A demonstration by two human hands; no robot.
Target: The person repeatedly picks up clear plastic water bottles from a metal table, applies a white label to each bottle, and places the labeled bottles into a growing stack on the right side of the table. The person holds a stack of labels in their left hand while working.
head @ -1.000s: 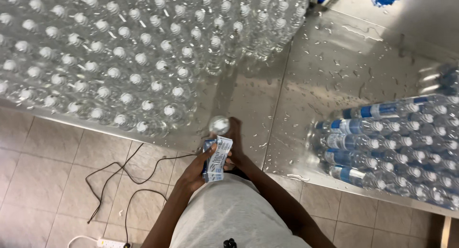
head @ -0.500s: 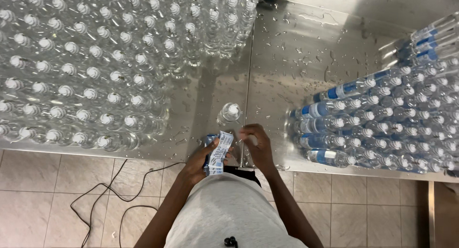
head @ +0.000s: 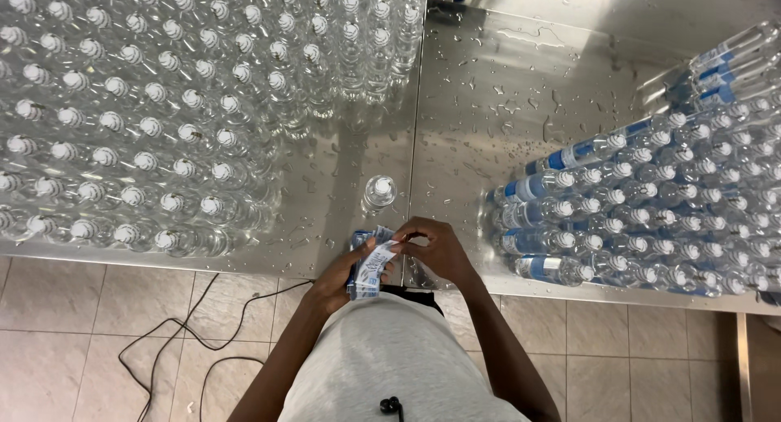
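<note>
Along the near table edge: both hands are working just over the steel lip, above the tiled floor (head: 73, 308).
Far left: unlabelled clear bottles (head: 146, 129) are standing upright, caps up, packing the table's left half right out to its front rim.
Floor: a black cable (head: 187, 341) is looping over the tiles below that rim.
Open room: a bare wet strip of the steel table (head: 480, 104) is running from the front edge toward the far side between the two bottle groups.
Single bottle: one white-capped bottle (head: 378, 192) is standing alone in that strip, just beyond the hands and apart from them.
Left hand (head: 346, 271): fingers are curling shut around a stack of blue-and-white labels (head: 370, 267), gripping it at the table edge.
Right hand (head: 439, 247): fingertips are pinching the top label of that stack, thumb and forefinger pressed together on its upper end.
Right: labelled bottles (head: 634, 202) with blue bands are lying on their sides in stacked rows, caps toward the strip, the nearest row reaching the front rim.
Change since half a second ago: the hands are staying on the stack at the same spot; the lone bottle is still standing just ahead, and both bottle masses are sitting unchanged.
</note>
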